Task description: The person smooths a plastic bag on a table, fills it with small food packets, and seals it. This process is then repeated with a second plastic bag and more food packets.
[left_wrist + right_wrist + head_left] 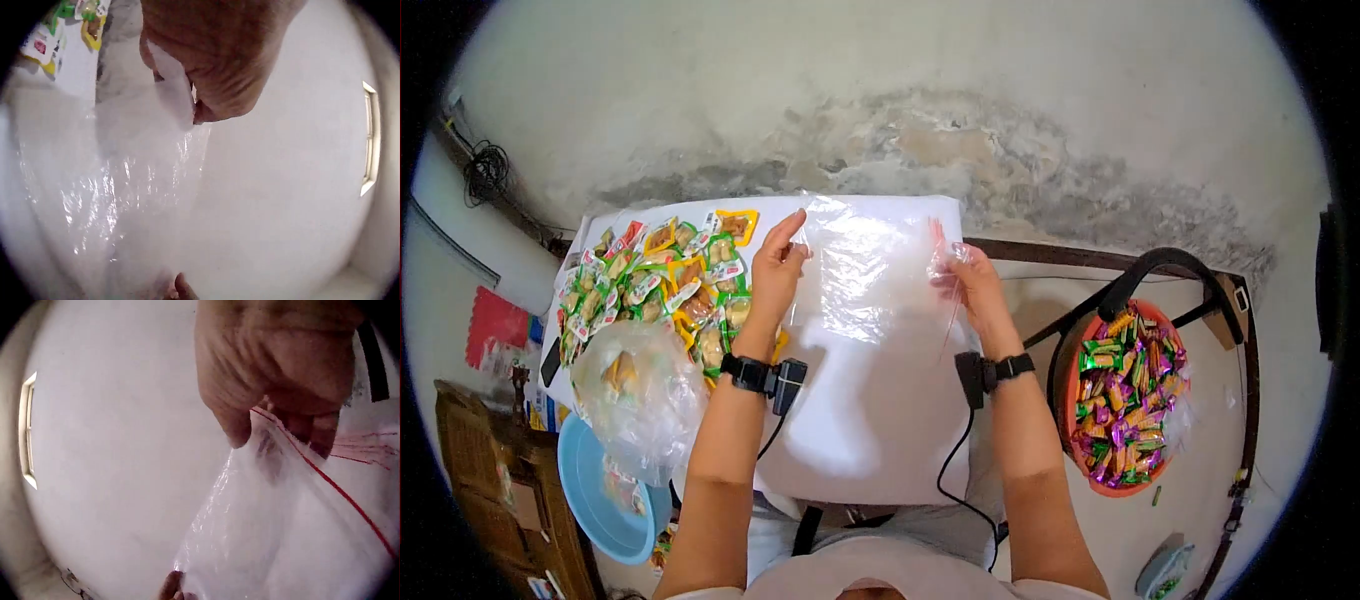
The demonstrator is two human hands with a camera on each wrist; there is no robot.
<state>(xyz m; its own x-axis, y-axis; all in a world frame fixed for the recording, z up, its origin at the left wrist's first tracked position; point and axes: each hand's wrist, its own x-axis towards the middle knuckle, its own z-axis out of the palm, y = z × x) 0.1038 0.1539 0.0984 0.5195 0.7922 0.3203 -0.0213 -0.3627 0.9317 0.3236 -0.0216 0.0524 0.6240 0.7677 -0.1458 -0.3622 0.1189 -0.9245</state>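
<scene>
A clear plastic bag (pixel 860 280) is stretched between my two hands above the white-covered table (pixel 850 420). My left hand (pixel 775 275) pinches its left edge between thumb and fingers. At the other side my right hand (pixel 982 290) grips the edge that carries a red line (pixel 337 485). Several more red-lined plastic edges (pixel 362 450) fan out beyond the right fingers. Seen from the left wrist, the film (pixel 106 200) hangs down shiny and wrinkled from the thumb and fingers, with the other hand's fingertip at the bottom.
Small snack packets (pixel 650 270) cover the table's left part. Beside them sits a bulging clear bag (pixel 640 400), above a blue basin (pixel 615 540). To the right, an orange basin (pixel 1090 480) is full of purple and green wrapped sweets (pixel 1130 400). A stained wall (pixel 950 130) stands behind.
</scene>
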